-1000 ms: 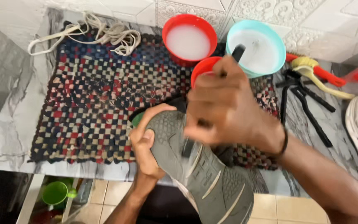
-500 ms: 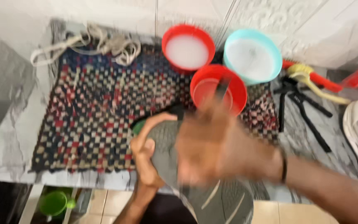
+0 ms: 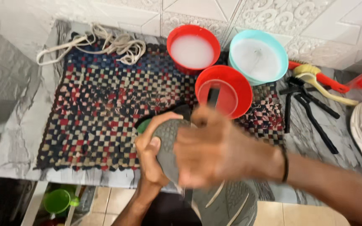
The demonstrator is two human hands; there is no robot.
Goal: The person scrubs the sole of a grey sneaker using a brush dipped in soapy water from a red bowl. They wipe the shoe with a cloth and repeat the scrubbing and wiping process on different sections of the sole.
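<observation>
Down from the red bowl (image 3: 224, 94) at 12 o'clock, the right hand (image 3: 218, 152) now blurs over the grey shoe (image 3: 214, 196); whether it grips anything, I cannot tell. Left hand (image 3: 153, 152) clasps the shoe's toe at 9 o'clock

No packages, labels, signs or screens in view.

Nothing on the surface, the tiled wall behind it or the floor below shows a wrapper, box, sticker, printed sign or display of any kind.
</observation>
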